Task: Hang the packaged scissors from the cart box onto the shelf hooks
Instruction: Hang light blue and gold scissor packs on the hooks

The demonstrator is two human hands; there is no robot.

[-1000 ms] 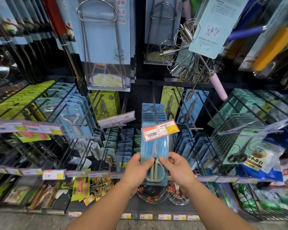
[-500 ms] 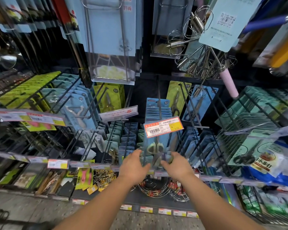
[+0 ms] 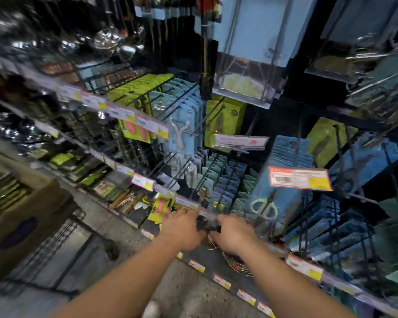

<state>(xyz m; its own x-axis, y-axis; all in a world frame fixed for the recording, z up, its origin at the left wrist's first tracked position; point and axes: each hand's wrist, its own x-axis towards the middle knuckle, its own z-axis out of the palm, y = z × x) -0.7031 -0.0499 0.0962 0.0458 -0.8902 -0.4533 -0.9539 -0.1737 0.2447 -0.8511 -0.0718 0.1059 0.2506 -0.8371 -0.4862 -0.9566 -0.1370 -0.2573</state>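
Both hands, left [image 3: 182, 228] and right [image 3: 233, 232], are held together below the hung scissors [image 3: 265, 208]; grip is blurred and cannot be told. Tag [image 3: 300, 179] print is unreadable.

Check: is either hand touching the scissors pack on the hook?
Apart. Head view: left hand and right hand sit below-left of the hung scissors pack, with shelf rail showing between.

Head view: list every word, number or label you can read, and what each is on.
None can be read; motion blur smears all the print.
Orange price tag above the packaged scissors: barcode and yellow patch, text blurred.
Clear sign holder: red print, blurred.
Shelf-edge price labels: too blurred.
Cardboard box in the cart: dark oval logo, unreadable.
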